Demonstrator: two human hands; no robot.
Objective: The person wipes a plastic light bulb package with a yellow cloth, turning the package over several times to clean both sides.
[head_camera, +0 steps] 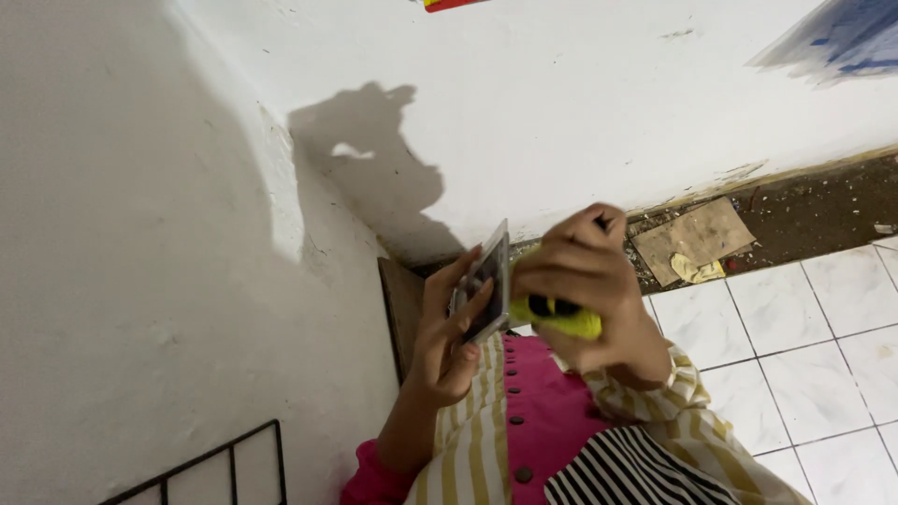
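Two grips are being kept: a flat grey plate (486,285) is being pinched edge-on by the left hand (449,327), while a yellow-handled tool (557,318) at its 3 o'clock is being clenched by the right hand (585,281); the plate could probably be levered loose.

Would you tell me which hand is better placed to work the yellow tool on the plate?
Right. The right hand already grips the yellow tool against the plate; the left hand steadies that plate.

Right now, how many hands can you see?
2. The left hand holds a flat grey plate by the wall; the right hand grips a yellow-handled tool against it. None seem hidden.
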